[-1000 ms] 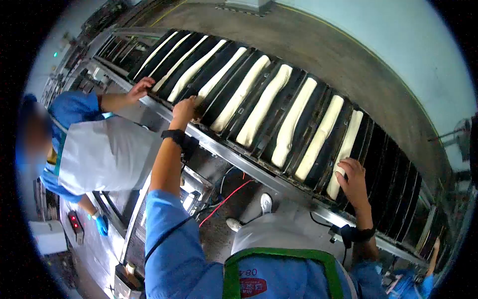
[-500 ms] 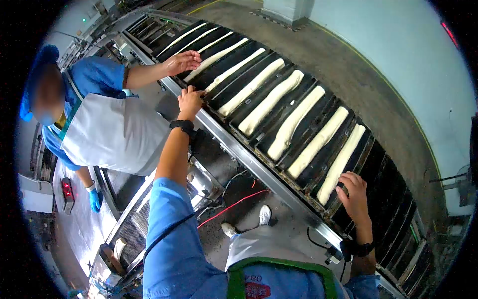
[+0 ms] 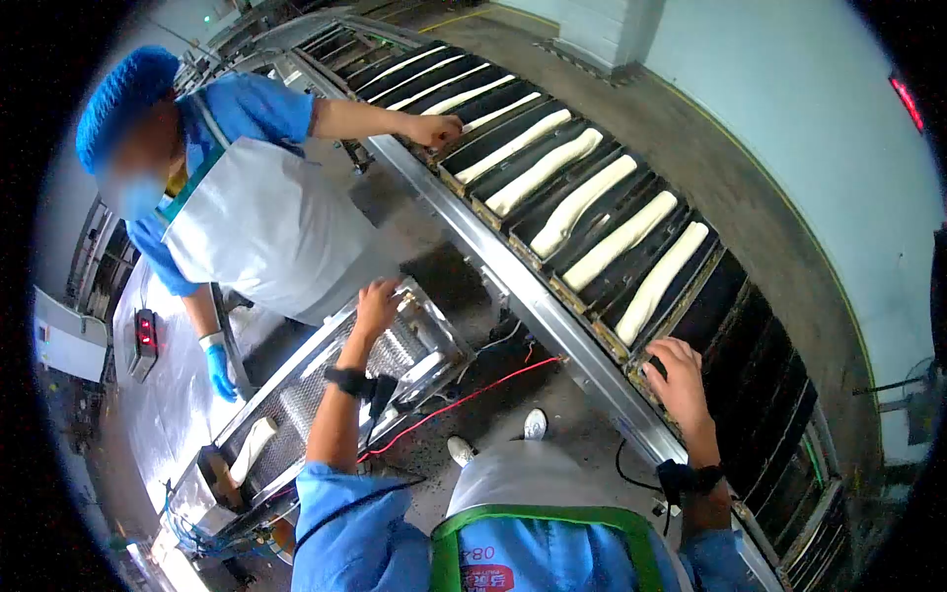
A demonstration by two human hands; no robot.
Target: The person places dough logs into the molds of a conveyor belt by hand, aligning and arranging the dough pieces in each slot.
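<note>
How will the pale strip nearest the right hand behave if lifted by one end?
The pale strip looks like soft dough, with a gently wavy outline, so it would probably sag or stretch. Lying lengthwise in a dark trough, it seems unlikely to roll far.

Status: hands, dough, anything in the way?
Left hand over mesh conveyor; right hand by nearest dough strip. Dough lying in black trays. Co-worker's hand farther up.

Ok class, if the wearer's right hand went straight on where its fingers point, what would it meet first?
Probably the nearest dough strip, towards its lower end, though depth is unclear: the right hand might catch the tray's edge first.
</note>
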